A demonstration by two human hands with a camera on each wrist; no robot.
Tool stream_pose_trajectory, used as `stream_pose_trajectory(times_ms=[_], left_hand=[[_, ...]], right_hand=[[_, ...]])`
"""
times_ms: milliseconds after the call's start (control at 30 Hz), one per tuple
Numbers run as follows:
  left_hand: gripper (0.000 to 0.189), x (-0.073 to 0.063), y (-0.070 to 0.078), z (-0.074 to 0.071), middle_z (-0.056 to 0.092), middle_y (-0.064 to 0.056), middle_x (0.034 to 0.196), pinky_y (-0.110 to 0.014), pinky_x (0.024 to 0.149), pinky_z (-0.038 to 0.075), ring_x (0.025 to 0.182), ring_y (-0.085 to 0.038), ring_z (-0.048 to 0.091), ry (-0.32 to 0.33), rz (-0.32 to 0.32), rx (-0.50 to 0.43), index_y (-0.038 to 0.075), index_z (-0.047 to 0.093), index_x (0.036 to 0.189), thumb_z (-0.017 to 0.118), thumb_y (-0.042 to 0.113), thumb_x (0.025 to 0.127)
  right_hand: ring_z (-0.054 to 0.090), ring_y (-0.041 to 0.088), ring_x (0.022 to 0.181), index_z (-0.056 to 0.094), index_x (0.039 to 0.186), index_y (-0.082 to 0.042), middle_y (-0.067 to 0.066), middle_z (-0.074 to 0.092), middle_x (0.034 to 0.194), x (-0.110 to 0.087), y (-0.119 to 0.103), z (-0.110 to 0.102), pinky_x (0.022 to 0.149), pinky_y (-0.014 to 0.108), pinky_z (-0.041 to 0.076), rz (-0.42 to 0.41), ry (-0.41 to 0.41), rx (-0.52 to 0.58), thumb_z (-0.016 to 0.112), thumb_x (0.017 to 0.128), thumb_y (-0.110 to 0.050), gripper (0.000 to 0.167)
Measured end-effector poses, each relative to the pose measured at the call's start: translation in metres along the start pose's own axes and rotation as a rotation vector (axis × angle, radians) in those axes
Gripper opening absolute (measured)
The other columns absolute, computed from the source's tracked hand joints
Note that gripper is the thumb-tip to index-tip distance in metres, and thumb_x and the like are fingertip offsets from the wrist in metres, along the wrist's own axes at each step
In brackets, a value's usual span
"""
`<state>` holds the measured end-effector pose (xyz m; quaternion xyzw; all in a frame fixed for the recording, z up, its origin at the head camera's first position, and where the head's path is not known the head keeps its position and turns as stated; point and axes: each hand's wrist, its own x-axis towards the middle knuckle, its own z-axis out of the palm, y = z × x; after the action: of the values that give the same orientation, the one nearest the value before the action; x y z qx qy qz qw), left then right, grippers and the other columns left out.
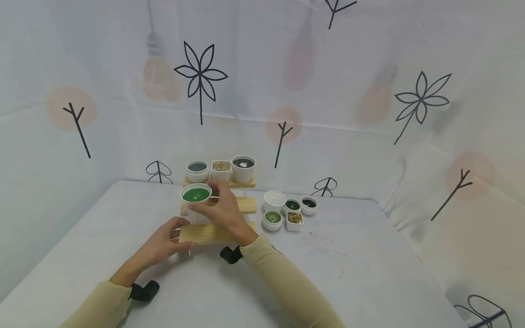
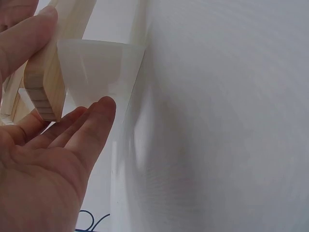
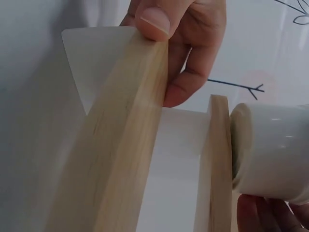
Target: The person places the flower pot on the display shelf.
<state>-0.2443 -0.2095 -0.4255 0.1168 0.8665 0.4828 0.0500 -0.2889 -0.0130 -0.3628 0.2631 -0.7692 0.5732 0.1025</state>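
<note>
A three-tier stand with pale wooden shelves (image 1: pixel 205 233) and white side supports (image 2: pixel 101 72) stands on the table. My left hand (image 1: pixel 166 241) grips the left end of its lowest shelf, thumb on one face and fingers on the other, as the right wrist view shows. With my right hand (image 1: pixel 223 209) I hold a white cup (image 3: pixel 273 150) of green contents (image 1: pixel 196 195) by its side, at the left of the middle shelf (image 1: pixel 246 205). In the right wrist view the cup's base is right at that shelf's surface.
Along the top shelf are a round bowl with dark contents (image 1: pixel 198 169), a square dish of grains (image 1: pixel 221 169) and a dark-filled cup (image 1: pixel 244 171). Right of the stand are a white bowl (image 1: pixel 275 200) and several small filled dishes (image 1: pixel 272 221). A printed cloth (image 1: pixel 254 91) hangs behind.
</note>
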Motion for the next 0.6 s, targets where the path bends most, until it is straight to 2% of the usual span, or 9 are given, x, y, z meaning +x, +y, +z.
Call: stream_pose_trajectory(times_ms=[200, 600], left_hand=[[0.074, -0.0005, -0.0001, -0.0004, 0.043, -0.023, 0.138, -0.047, 0.098, 0.049, 0.125, -0.043, 0.047, -0.005, 0.015, 0.004, 0.000, 0.040, 0.131, 0.078, 0.036, 0.079], [0.074, -0.0010, 0.0007, -0.0007, 0.043, -0.024, 0.138, -0.046, 0.097, 0.050, 0.125, -0.044, 0.047, -0.008, 0.019, -0.002, 0.000, 0.040, 0.131, 0.078, 0.036, 0.079]], right_hand=[[0.056, 0.005, 0.099, 0.050, 0.123, -0.013, -0.005, 0.057, 0.112, 0.0011, 0.0024, 0.0048, 0.085, 0.021, 0.053, -0.025, -0.017, -0.015, 0.082, 0.074, -0.032, 0.061], [0.057, 0.004, 0.098, 0.050, 0.125, -0.011, -0.004, 0.058, 0.112, 0.0016, 0.0027, 0.0051, 0.084, 0.020, 0.053, -0.007, -0.018, -0.024, 0.082, 0.075, -0.030, 0.063]])
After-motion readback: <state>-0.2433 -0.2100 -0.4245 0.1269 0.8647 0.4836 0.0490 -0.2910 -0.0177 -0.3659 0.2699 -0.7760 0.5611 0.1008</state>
